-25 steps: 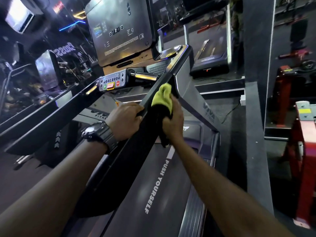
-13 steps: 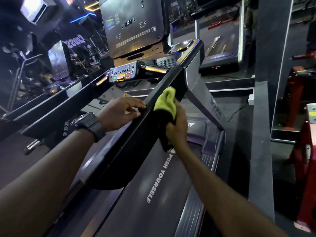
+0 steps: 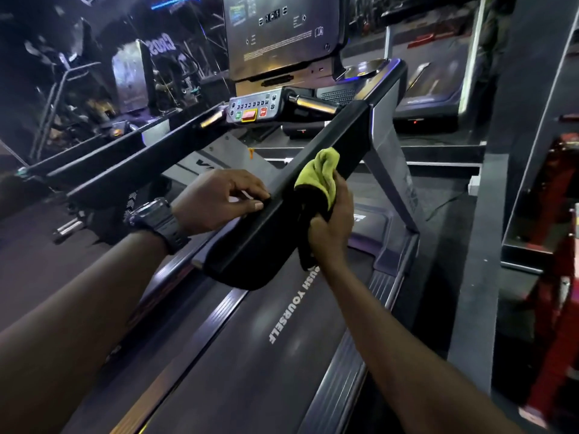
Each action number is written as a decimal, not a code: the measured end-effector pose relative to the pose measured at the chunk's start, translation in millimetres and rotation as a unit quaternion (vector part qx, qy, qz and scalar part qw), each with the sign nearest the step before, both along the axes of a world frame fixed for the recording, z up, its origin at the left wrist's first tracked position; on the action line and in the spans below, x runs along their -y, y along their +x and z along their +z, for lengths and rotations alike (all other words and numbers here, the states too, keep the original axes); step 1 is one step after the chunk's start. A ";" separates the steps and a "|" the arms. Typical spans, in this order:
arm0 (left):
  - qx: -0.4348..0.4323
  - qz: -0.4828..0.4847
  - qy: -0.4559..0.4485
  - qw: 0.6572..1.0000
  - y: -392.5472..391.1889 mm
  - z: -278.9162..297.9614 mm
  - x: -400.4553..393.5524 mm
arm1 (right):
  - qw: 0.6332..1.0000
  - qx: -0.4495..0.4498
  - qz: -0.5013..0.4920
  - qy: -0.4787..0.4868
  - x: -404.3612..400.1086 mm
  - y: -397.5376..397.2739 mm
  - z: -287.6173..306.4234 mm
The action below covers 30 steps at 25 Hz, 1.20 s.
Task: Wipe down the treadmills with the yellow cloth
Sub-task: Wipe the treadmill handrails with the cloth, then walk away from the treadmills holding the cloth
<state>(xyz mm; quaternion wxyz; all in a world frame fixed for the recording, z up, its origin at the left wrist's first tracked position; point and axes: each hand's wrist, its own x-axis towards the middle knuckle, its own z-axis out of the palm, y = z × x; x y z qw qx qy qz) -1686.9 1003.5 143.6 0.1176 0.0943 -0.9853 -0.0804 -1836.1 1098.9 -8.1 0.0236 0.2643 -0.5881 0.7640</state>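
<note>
Yellow cloth (image 3: 319, 173): 1 item, bunched, draped over the right side edge of the black handrail (image 3: 282, 220) of the treadmill, roughly midway along the rail; upper folds lie on the rail's top face, a darker part hangs below. Right hand (image 3: 333, 227): fingers curled round the cloth, pressing it against the rail's outer side. Left hand (image 3: 219, 198): rests on the rail's left edge just beside the cloth, fingers bent, thumb flat on the top face, gripping nothing else; 1 dark wristwatch (image 3: 156, 219) on that wrist. Treadmill belt (image 3: 266, 355): below the rail, printed "PUSH YOURSELF". Control panel (image 3: 253, 109): at the rail's far end, with green and red buttons. Console screen (image 3: 282, 32): above the panel. Red equipment frame (image 3: 557, 277): at the right edge.
</note>
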 end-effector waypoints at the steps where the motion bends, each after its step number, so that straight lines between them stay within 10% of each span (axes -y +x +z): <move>1: -0.007 -0.004 0.003 1.000 7.1 -1.2 -0.4 | 1.000 0.021 0.000 0.003 -3.4 16.1 3.1; 7: -0.069 -0.027 0.016 0.997 50.3 -13.4 -3.1 | 0.985 -0.161 0.054 -0.013 -58.4 157.8 -15.4; 12: -0.132 -0.020 0.094 0.987 84.8 -31.4 -6.1 | 1.000 -0.010 0.006 0.012 -32.6 119.5 18.1; 17: -0.222 0.012 0.177 0.959 98.4 -54.7 -17.2 | 0.987 -0.145 -0.011 0.072 -64.6 181.6 12.2; 21: -0.277 0.090 0.153 0.944 104.5 -62.4 -32.5 | 0.987 -0.031 -0.039 0.154 -64.0 174.4 53.5; 30: -0.273 0.196 0.000 0.942 272.7 -10.5 59.3 | 0.910 -0.349 -0.027 0.223 5.1 274.7 109.3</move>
